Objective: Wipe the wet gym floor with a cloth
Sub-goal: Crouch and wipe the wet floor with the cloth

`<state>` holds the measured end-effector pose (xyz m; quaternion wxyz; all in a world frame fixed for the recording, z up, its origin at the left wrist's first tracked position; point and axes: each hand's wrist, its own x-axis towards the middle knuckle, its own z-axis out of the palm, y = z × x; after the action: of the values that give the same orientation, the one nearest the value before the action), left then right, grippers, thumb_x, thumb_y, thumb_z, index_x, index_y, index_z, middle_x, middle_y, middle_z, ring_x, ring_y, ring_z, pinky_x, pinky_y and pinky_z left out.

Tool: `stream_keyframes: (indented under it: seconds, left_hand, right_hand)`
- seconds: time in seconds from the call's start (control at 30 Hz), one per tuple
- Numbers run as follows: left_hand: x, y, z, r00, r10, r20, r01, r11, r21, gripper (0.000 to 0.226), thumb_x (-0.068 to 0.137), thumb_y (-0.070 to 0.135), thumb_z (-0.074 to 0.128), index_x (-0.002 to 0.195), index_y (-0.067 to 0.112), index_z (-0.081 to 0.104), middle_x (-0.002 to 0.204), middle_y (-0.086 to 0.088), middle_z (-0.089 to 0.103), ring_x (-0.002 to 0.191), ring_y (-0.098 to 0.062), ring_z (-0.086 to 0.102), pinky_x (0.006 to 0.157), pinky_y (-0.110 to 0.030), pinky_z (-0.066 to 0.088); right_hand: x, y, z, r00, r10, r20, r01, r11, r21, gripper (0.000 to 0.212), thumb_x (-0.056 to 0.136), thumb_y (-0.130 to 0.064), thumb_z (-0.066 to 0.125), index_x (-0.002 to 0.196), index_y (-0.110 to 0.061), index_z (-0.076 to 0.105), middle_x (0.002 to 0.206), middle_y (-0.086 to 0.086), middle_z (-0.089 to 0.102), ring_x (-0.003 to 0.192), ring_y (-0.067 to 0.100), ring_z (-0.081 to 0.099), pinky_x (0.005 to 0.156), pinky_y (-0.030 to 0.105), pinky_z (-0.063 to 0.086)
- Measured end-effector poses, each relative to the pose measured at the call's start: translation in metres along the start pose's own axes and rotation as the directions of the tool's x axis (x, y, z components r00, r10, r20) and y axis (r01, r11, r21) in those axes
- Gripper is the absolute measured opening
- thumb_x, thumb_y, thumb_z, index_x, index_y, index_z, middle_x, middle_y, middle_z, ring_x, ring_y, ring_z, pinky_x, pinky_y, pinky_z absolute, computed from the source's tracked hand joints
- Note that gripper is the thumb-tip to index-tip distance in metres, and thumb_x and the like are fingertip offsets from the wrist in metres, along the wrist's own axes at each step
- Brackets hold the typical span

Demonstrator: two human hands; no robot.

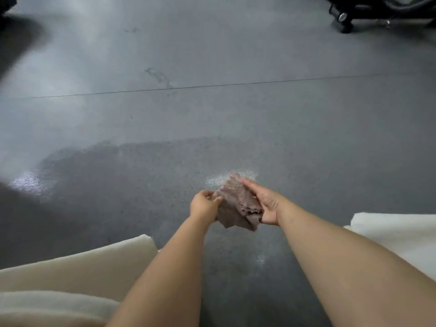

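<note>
A crumpled brownish-pink cloth (238, 204) is held above the grey gym floor (212, 114) between both hands. My left hand (204, 205) pinches its left edge with curled fingers. My right hand (264, 204) lies along its right side, palm facing in, fingers stretched along the cloth and thumb under its lower corner. A large dark wet patch (113, 175) spreads across the floor to the left and ahead of the hands. A small shiny wet spot (217, 179) glints just beyond the cloth.
My knees in cream-coloured fabric sit at the lower left (70, 274) and at the right edge (396, 234). A black wheeled gym machine (368, 13) stands at the far right. A floor seam (212, 86) runs across the middle distance.
</note>
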<state>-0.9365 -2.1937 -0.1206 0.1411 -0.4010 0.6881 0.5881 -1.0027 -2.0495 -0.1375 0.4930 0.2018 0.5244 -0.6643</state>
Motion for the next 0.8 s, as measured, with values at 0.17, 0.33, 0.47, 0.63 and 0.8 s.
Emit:
stream_keyframes:
  seconds: [0.17,0.33,0.47,0.63,0.8]
  left_hand:
    - [0.055,0.001,0.034,1.000,-0.016,0.026,0.014,0.998,0.066,0.030,0.088,0.013,0.065,0.117,0.008,0.058,0.114,-0.016,0.061,0.102,-0.032,0.062,0.081,-0.044,0.056]
    - [0.116,-0.002,0.054,0.999,0.028,-0.037,-0.019,0.977,0.211,0.034,0.088,0.013,0.064,0.121,0.010,0.056,0.120,-0.015,0.060,0.107,-0.030,0.059,0.091,-0.041,0.051]
    - [0.123,-0.022,0.067,0.984,0.162,-0.069,-0.100,0.837,0.538,0.049,0.089,0.012,0.058,0.136,0.014,0.045,0.136,-0.013,0.043,0.123,-0.030,0.043,0.098,-0.037,0.038]
    - [0.109,-0.051,0.079,0.853,0.460,0.245,-0.388,0.247,0.888,0.048,0.089,0.046,0.054,0.132,0.027,0.043,0.150,-0.002,0.021,0.140,-0.026,0.014,0.112,-0.036,0.005]
    - [0.118,-0.053,0.089,0.883,0.369,0.291,-0.374,0.178,0.910,0.039,0.089,0.039,0.056,0.124,0.024,0.045,0.134,0.002,0.038,0.126,-0.021,0.036,0.103,-0.033,0.029]
  right_hand:
    - [0.043,-0.012,-0.039,0.990,-0.014,-0.142,-0.011,0.985,-0.172,0.013,0.087,-0.006,0.059,0.100,-0.007,0.059,0.074,0.013,0.069,0.063,0.023,0.067,0.063,0.035,0.056]
    - [0.092,-0.026,-0.067,0.956,-0.048,-0.290,-0.029,0.967,-0.253,0.016,0.087,0.001,0.051,0.090,-0.012,0.058,0.072,0.010,0.063,0.056,0.019,0.062,0.050,0.023,0.049]
    - [0.122,-0.022,-0.110,0.659,-0.412,-0.629,-0.260,0.660,-0.705,0.042,0.087,-0.014,0.056,0.129,-0.015,0.048,0.122,0.013,0.055,0.112,0.030,0.053,0.087,0.032,0.043]
    - [0.118,-0.009,-0.121,0.707,-0.697,-0.125,-0.049,0.128,-0.991,0.036,0.086,-0.008,0.054,0.122,-0.016,0.056,0.119,0.008,0.051,0.110,0.030,0.049,0.088,0.037,0.042]
    - [0.122,-0.005,-0.115,0.805,-0.506,0.311,0.166,-0.311,-0.936,0.036,0.086,-0.015,0.061,0.121,-0.022,0.061,0.122,0.002,0.053,0.113,0.026,0.048,0.094,0.038,0.040]
